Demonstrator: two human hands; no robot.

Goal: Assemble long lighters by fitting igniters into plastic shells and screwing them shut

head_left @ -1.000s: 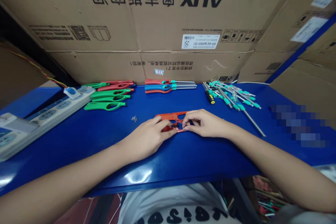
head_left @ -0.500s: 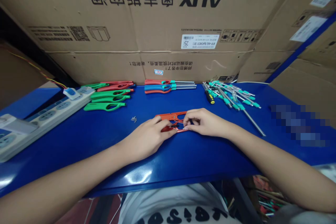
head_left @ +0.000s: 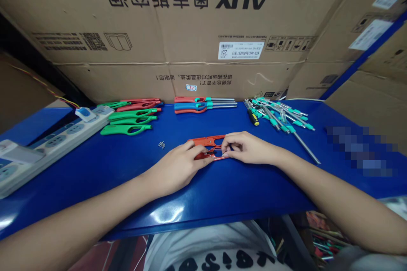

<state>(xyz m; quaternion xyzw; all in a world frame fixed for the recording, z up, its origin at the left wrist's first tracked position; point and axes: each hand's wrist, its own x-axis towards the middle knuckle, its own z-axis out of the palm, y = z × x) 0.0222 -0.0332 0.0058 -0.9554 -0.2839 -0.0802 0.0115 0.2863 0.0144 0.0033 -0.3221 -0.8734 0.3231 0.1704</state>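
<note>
Two orange-red lighter casing halves lie side by side on the blue table, between my hands. The farther casing half (head_left: 206,141) shows its inner side. My left hand (head_left: 182,163) grips the left end of the nearer casing half (head_left: 219,158), thumb and fingers closed on it. A small black part shows by those fingertips. My right hand (head_left: 244,148) has its fingers pinched at the right end of the same half; part of the casing and whatever tiny piece may be in the pinch are hidden.
Small screws (head_left: 161,145) lie left of my hands. Green lighter casings (head_left: 127,129) and a white power strip (head_left: 54,140) are farther left. Assembled lighters (head_left: 203,106) lie behind. Metal lighter tubes (head_left: 282,114) and a yellow-black screwdriver (head_left: 253,117) are back right. Cardboard (head_left: 190,21) walls the back.
Both hands stay at the casing half with almost no visible movement. The whole view has shifted very slightly.
</note>
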